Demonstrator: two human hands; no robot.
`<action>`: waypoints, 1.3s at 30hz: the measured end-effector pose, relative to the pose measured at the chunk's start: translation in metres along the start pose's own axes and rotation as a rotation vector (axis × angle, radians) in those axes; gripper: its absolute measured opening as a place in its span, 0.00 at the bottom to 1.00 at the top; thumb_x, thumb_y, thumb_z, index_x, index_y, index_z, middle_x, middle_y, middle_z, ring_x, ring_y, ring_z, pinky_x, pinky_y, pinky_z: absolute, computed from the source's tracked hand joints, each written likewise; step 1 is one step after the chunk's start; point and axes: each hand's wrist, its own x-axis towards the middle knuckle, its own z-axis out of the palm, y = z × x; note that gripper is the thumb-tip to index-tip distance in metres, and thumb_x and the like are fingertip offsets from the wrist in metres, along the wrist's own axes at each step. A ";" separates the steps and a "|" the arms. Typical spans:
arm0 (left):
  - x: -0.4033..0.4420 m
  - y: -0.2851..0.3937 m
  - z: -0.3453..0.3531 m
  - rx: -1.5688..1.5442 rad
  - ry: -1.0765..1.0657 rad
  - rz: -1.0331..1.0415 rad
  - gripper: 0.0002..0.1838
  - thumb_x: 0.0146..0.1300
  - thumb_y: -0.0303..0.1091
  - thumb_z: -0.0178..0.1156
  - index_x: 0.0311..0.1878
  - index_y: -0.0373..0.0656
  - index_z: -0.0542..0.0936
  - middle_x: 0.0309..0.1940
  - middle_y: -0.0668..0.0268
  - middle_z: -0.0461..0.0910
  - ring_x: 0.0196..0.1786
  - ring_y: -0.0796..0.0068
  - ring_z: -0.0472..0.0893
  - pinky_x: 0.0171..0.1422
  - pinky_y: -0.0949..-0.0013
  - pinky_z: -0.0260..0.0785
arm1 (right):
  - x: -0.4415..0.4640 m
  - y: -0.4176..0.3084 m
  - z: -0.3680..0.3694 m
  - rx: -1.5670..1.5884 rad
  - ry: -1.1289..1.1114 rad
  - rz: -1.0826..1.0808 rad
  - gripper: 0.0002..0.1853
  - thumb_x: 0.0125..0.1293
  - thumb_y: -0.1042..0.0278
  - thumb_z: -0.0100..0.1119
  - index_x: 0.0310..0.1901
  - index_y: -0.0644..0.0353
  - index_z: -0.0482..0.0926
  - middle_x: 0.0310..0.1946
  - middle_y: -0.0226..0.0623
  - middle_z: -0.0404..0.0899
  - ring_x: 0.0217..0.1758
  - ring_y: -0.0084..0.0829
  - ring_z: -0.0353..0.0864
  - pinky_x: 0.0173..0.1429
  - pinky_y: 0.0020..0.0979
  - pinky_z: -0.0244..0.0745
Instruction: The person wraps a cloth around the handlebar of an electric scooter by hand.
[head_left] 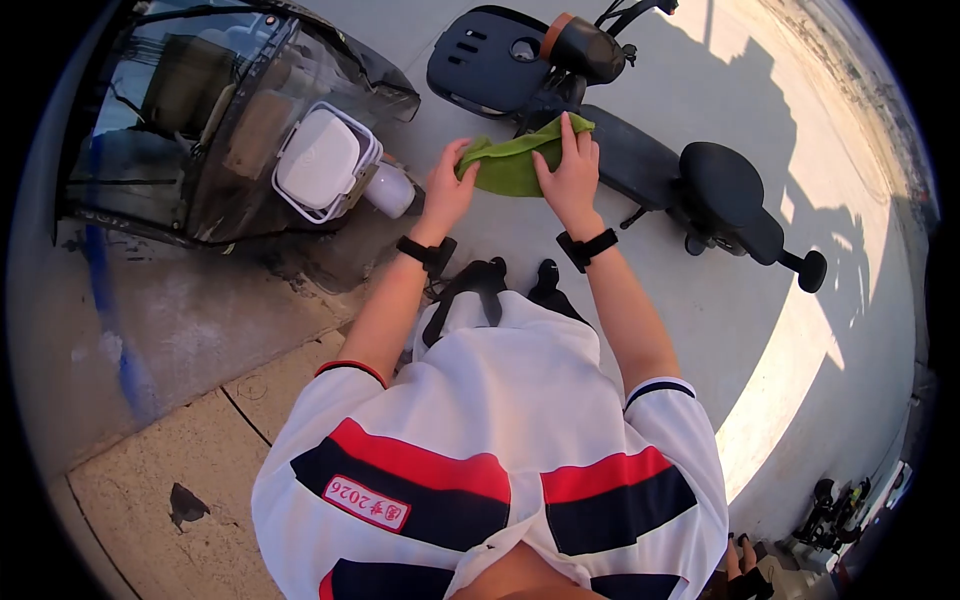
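Hands: left hand and right hand partly closed, gripping opposite ends.
Green cloth: between them, near the scooter.
Slip risk: loosened fingers could drop it groundward.

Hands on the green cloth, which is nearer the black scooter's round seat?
Your right hand, on the right side of the green cloth; your left hand, opposite, sits farther away.
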 end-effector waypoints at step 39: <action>0.020 -0.004 0.087 0.130 -0.642 0.058 0.08 0.66 0.25 0.65 0.46 0.37 0.77 0.35 0.50 0.87 0.39 0.52 0.88 0.41 0.59 0.77 | -0.063 0.029 -0.056 -0.210 -0.144 0.129 0.44 0.52 0.85 0.60 0.75 0.52 0.68 0.56 0.38 0.75 0.53 0.49 0.71 0.60 0.42 0.73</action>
